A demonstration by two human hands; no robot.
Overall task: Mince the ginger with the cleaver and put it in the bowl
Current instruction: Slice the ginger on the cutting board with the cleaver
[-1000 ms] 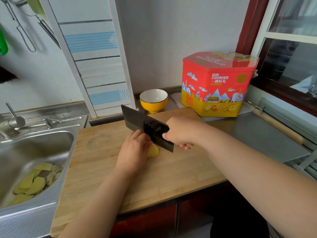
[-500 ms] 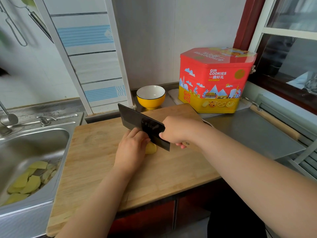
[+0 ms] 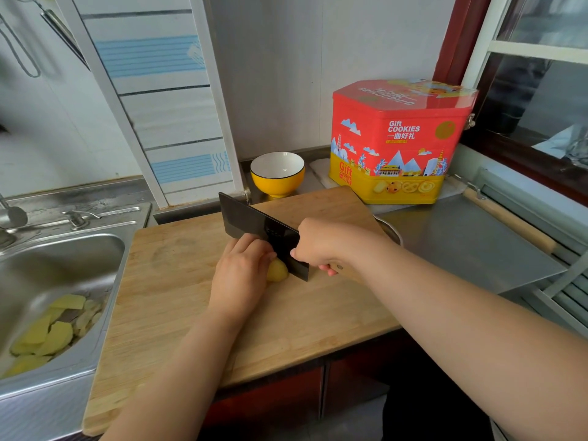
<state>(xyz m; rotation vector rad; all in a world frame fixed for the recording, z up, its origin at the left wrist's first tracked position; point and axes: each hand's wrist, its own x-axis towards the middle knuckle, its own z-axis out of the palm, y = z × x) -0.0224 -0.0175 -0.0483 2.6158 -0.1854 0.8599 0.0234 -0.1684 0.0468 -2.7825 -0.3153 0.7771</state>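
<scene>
Head view: left hand pins ginger under its grip, just beside right hand's grip-held cleaver.

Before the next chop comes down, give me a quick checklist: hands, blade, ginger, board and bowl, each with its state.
1. Right hand grips the cleaver at the handle: ok.
2. Left hand holds the ginger steady on the cutting board: ok.
3. Left fingertips clear of the cutting edge: cannot tell, they sit right against the blade's flat and hide the gap.
4. Ginger minced: not ok, it is one whole lump.
5. Bowl upright and empty, behind the board: ok.
6. Board lying flat on the counter: ok, though its left edge overlaps the sink.
</scene>
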